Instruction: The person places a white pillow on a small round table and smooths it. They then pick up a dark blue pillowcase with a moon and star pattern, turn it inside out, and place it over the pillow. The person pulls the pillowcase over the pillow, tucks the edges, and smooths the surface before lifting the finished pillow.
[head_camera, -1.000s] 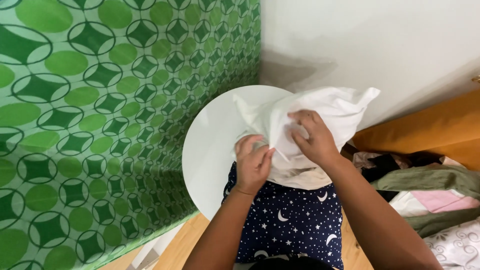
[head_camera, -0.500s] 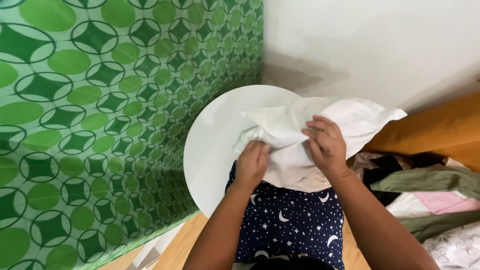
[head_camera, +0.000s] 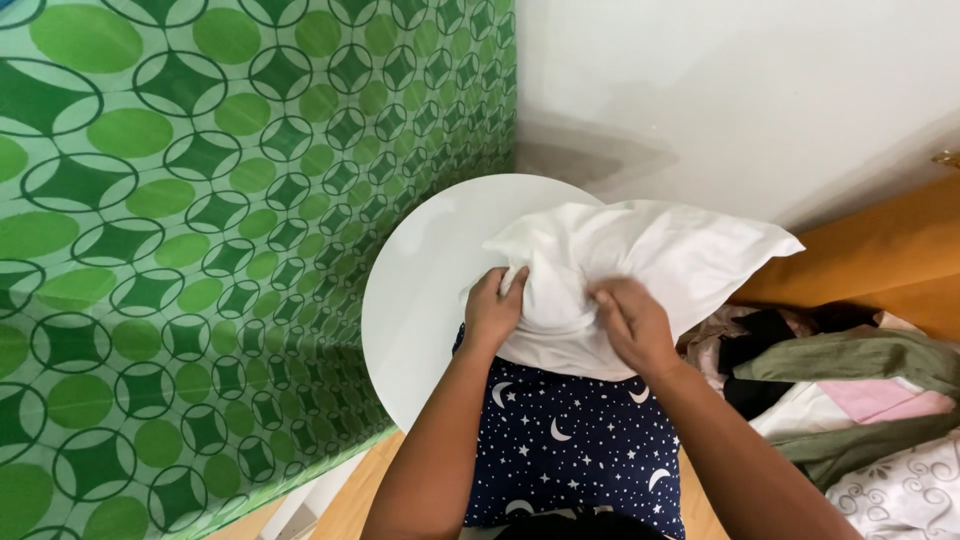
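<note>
A white cloth (head_camera: 640, 260) lies bunched over the right part of a round white table (head_camera: 420, 290). My left hand (head_camera: 492, 308) grips the cloth's left fold near the table's front edge. My right hand (head_camera: 632, 322) presses and pinches the cloth's lower middle, fingers curled into the fabric. Below both hands, a dark blue garment with white moons and stars (head_camera: 570, 440) covers my lap.
A green curtain with circle and diamond patterns (head_camera: 190, 230) hangs along the left. A white wall (head_camera: 740, 90) stands behind the table. A pile of clothes (head_camera: 860, 400) in green, pink, black and white lies at the right, beside an orange wooden surface (head_camera: 860, 260).
The cloth has been spread wider to the right. Both hands have slid lower and closer to me along its near edge.
</note>
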